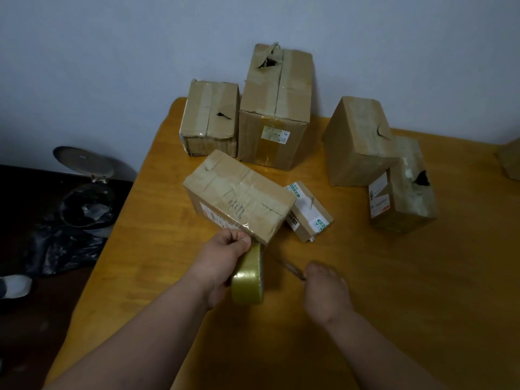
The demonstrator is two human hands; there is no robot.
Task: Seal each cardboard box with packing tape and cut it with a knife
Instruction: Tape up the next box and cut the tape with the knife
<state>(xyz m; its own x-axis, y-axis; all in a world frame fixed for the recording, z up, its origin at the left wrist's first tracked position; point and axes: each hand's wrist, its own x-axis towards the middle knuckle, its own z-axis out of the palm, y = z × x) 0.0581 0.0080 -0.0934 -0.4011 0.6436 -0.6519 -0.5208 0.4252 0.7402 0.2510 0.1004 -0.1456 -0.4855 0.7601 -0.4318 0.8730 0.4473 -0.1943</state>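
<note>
On the wooden table, near its left edge, a flat cardboard box lies at an angle, with clear tape glinting over its near corner. The left hand is at that corner, its fingers curled and pinching what seems to be the tape end against the box, while the roll of packing tape stands on edge just beside the palm, touching it. The right hand hovers low over the table to the right of the roll, fingers closed round a thin knife whose blade points toward the roll; the blade is blurred, so I cannot tell whether it touches the tape.

Just beside the flat box on its right lies a small labelled box, touching it or nearly so. Toward the far edge, against the wall, stand a medium box and a tall box side by side, both with torn holes in their taped tops. Toward the right side, a tilted box leans on a lower box with a red-and-white label. A further piece of cardboard shows at the right edge of the view.

On the dark floor left of the table stands an open bin with a black liner.
</note>
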